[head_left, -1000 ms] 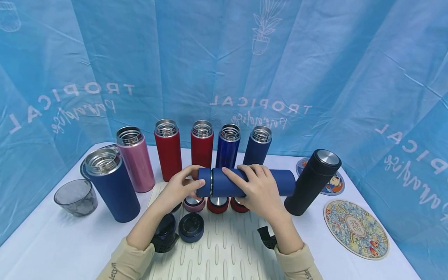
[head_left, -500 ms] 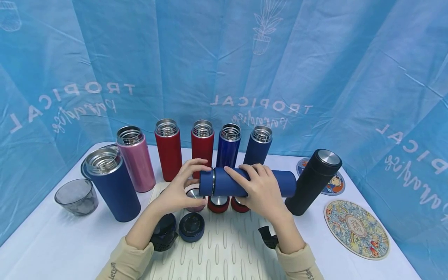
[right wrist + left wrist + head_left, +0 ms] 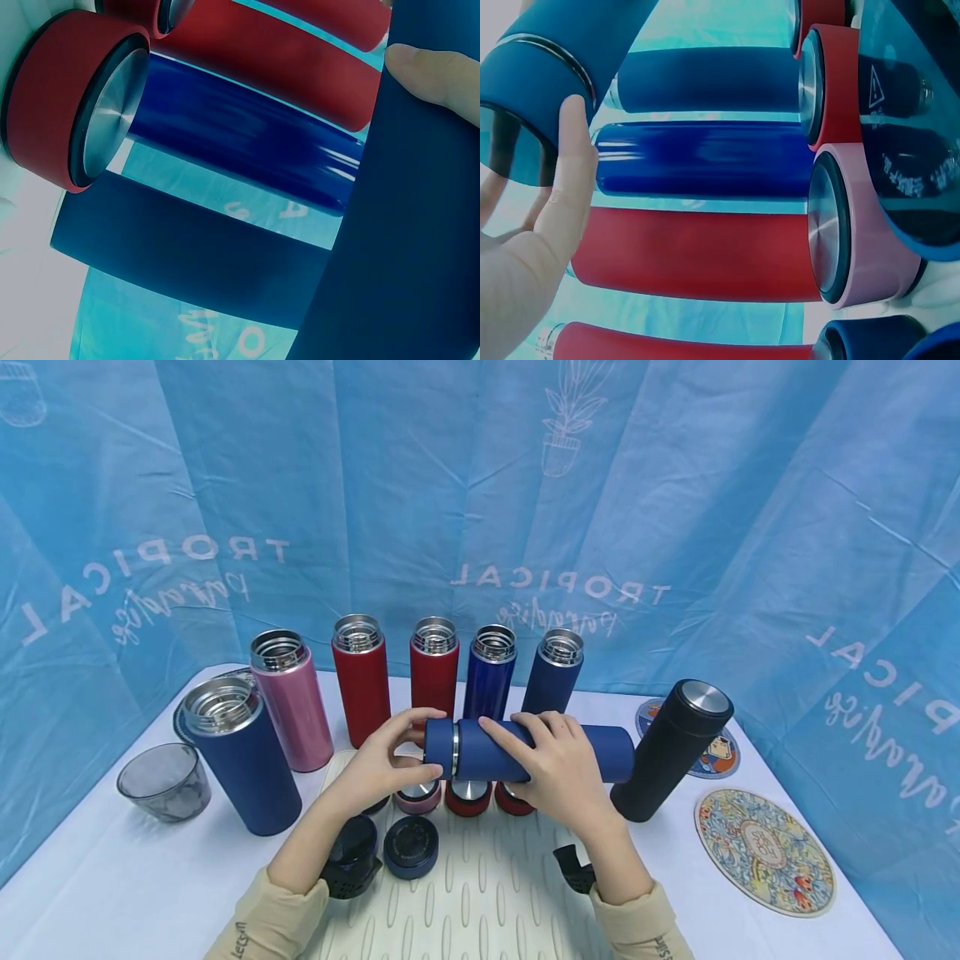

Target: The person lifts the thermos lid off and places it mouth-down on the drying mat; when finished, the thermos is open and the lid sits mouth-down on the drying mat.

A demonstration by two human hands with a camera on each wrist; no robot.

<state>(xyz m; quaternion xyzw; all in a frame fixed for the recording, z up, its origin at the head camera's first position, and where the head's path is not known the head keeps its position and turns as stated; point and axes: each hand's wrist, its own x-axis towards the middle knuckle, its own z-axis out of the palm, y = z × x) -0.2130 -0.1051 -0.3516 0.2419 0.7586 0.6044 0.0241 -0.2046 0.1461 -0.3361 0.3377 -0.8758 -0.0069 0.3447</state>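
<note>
A matte blue thermos bottle [image 3: 611, 752] lies sideways in the air above the mat. My right hand [image 3: 558, 768] grips its body from above, the thumb [image 3: 424, 71] along its side in the right wrist view. At its left end sits the blue lid [image 3: 437, 747], a silver ring showing between lid and body. My left hand [image 3: 378, 772] pinches this lid between thumb and fingers; the left wrist view shows the thumb [image 3: 571, 135] against it. Below the bottle, a pink lid [image 3: 417, 799] and red lids [image 3: 467, 799] stand on the white textured mat [image 3: 480, 893].
Open bottles line the back: pink [image 3: 292, 710], red [image 3: 362, 693], glossy blue [image 3: 489, 685] and matte blue [image 3: 553, 681]. A wide blue bottle [image 3: 251, 768] and grey glass bowl [image 3: 165, 785] stand left. On the right are a capped black bottle [image 3: 667, 760] and round coaster [image 3: 765, 852]. An upturned lid [image 3: 411, 847] lies nearer.
My left fingers spread away from the lid half a second ago and now hold it again. The right hand keeps the bottle almost still.
</note>
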